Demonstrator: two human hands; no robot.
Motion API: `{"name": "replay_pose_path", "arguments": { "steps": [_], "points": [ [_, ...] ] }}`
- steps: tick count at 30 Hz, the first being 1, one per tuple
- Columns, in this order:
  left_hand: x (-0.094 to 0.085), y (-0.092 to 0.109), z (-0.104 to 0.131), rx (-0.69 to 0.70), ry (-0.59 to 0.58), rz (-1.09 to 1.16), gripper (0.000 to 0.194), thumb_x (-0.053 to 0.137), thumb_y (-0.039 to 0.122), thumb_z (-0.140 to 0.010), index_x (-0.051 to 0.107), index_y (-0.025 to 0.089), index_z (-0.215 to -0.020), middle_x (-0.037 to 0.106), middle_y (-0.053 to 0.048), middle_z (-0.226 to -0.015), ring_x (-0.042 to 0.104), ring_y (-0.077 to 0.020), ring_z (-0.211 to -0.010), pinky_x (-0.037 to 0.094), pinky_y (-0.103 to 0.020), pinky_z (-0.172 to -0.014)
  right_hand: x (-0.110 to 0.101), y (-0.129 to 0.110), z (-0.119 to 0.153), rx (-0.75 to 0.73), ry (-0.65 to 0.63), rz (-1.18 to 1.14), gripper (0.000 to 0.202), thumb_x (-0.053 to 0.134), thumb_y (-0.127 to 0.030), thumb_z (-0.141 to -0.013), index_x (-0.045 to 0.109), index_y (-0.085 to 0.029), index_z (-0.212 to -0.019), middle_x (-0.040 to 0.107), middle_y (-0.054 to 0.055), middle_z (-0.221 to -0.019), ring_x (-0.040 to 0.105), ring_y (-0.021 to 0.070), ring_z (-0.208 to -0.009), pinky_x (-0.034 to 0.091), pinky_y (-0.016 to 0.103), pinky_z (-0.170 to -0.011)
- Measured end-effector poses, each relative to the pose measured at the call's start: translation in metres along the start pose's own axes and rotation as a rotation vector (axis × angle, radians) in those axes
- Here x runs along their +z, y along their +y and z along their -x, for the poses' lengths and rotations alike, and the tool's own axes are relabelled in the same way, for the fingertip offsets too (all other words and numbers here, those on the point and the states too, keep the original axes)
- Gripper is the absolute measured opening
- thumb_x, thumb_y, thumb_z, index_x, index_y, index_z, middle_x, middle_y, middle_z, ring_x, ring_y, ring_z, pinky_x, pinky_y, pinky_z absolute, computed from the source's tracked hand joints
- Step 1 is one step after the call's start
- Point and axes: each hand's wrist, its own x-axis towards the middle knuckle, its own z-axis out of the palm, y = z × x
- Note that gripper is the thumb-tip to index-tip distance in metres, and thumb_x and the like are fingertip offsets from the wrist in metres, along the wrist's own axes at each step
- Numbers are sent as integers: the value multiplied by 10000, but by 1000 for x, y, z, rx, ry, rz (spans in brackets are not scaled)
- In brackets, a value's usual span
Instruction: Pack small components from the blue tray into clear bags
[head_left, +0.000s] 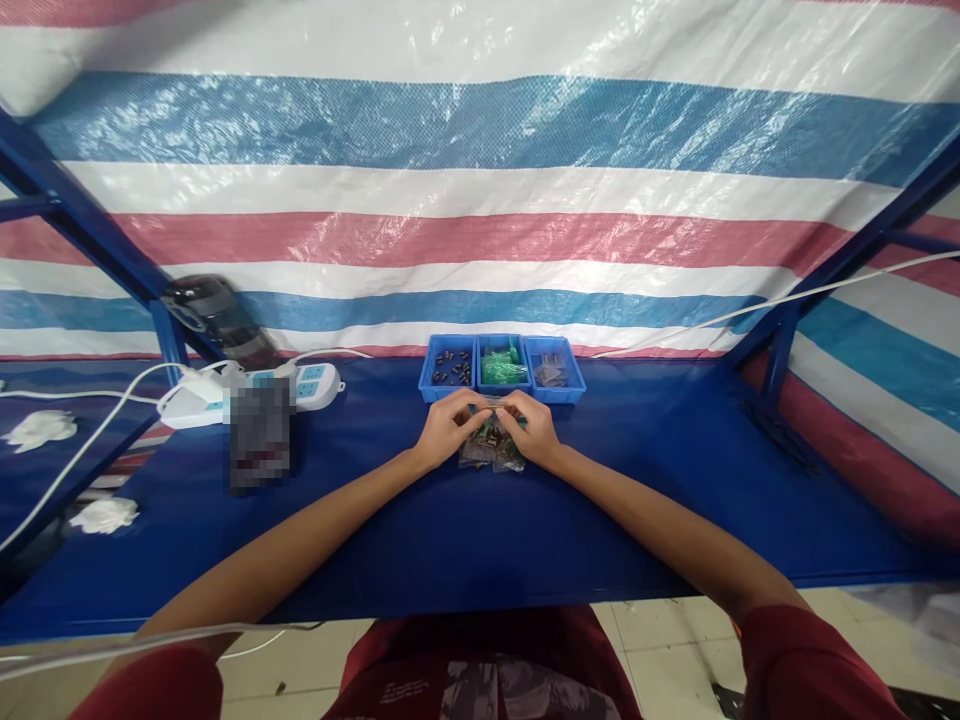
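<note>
My left hand (451, 428) and my right hand (529, 428) meet at the middle of the blue table, fingertips pinched together on the edge of a small clear plastic bag (493, 402). Just below the fingers lies a pile of clear bags with small green and metallic parts (491, 447). Behind my hands stand three joined blue bins. Small dark parts fill the left bin (426, 385), green packets the middle bin (503, 391), and clear packets the right bin (576, 385). My fingers hide part of the bag.
On the left are a white power strip (319, 385) with cables, a blurred-out dark object (260, 440), a dark bottle (221, 320) and crumpled white tissue (105, 515). Blue frame bars (780, 325) and a striped sheet (480, 240) enclose the table (637, 550).
</note>
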Motion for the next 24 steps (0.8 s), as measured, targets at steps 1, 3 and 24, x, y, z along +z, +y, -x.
{"name": "replay_pose_path", "arguments": {
  "steps": [1,3,24],
  "points": [
    [0,0,0,11,2,9,247,531,383,-875,622,165,-946,602,-43,-895,416,-64,-520,385,-204,-512,0,0,0,-8,-1,-4,195,454,-312,-919,583,-178,-859,550,24,-716,528,139,-627,454,266,-601],
    [0,-1,0,33,8,23,238,539,375,-872,623,164,-944,600,-44,-881,416,-64,-518,383,-198,-502,1,0,0,-19,1,-10,194,452,-311,-920,588,-178,-878,561,32,-733,540,145,-643,459,269,-605],
    [1,-2,1,22,27,35,195,551,337,-870,633,161,-890,613,-41,-848,538,-107,-654,429,-203,-562,1,-1,0,15,26,-15,150,474,-286,-897,540,-185,-806,528,14,-697,516,130,-603,450,254,-574]
  ]
}}
